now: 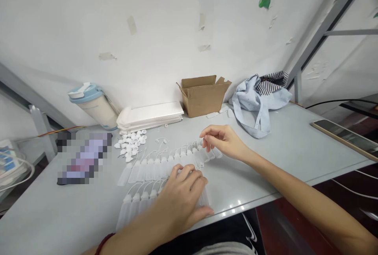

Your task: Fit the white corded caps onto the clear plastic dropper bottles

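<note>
Two rows of translucent white plastic tags with white caps and looped cords lie on the grey table. Over the right part of the lower row of tags (135, 206) rests my left hand (184, 194), palm down, fingers bent and thumb apart, hiding several tags. My right hand (224, 141) is at the right end of the upper row of tags (158, 169). Its thumb and fingertips are pinched together by the last caps and cords; what they hold is too small to make out. Left of the rows sits a pile of loose white caps (132, 143).
Along the wall stand a cup with a blue lid (96, 107), a stack of white sleeves (153, 113), an open cardboard box (205, 97) and a light blue cloth bag (254, 103). A phone (345, 135) lies at the right edge, a blurred purple item (85, 158) at left.
</note>
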